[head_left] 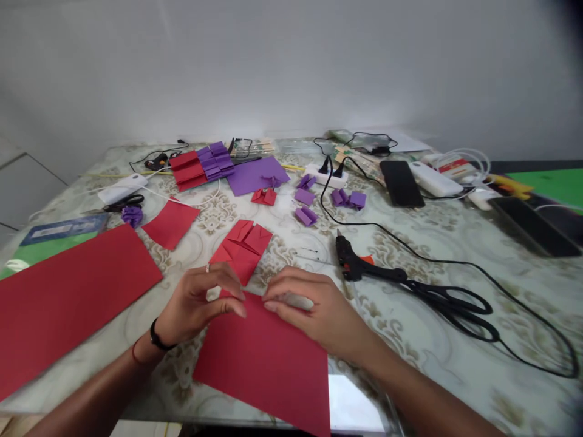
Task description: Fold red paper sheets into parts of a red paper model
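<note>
A red paper sheet [268, 364] lies in front of me, its lower corner reaching past the table's near edge. At the sheet's far edge my left hand [207, 297] is closed, thumb and fingertips pinched on the paper. Close beside it my right hand [310, 303] also pinches that edge, its thumb toward me. The fingertips of the two hands are a short gap apart. Just beyond them rests a creased, folded red paper [243, 246]. Left of my left hand is a large red sheet [77, 297], with a smaller red piece [170, 223] behind it.
To the right lie a black glue gun [348, 258] and black-handled scissors [455, 303], a cable curving around them. Farther back are small folded purple papers [306, 215], a white power strip [325, 175] and a black phone [401, 183]. Dark scissors [125, 203] lie at left.
</note>
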Motion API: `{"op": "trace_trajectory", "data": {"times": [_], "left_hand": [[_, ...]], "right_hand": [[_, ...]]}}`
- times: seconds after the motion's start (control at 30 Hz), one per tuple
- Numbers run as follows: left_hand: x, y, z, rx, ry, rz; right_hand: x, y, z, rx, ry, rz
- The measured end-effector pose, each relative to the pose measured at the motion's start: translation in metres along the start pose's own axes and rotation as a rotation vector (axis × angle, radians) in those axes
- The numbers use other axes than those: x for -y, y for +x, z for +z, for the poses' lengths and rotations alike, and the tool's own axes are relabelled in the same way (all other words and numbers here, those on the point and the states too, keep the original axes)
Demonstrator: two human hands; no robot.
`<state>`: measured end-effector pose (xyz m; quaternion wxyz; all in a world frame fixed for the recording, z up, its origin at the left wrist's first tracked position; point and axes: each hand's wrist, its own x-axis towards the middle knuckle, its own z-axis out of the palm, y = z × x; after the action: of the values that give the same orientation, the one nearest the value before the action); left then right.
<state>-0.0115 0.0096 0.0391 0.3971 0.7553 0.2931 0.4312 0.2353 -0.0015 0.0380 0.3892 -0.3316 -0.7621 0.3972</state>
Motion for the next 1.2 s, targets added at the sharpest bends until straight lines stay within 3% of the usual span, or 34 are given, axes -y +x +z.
{"op": "trace_trajectory", "data": {"times": [0.1, 0.4, 1.2], "left_hand": [[-0.005, -0.001, 0.007, 0.052, -0.048, 0.018], [-0.016, -0.003, 0.012, 0.147, -0.097, -0.072], [-0.02, 0.002, 0.016, 0.182, -0.079, -0.096]], "right_hand": [[0.012, -0.005, 0.002, -0.038, 0.078, -0.13], [0.019, -0.009, 0.006, -0.035, 0.091, -0.21], [0.022, -0.009, 0.014, -0.003, 0.097, -0.134]]}}
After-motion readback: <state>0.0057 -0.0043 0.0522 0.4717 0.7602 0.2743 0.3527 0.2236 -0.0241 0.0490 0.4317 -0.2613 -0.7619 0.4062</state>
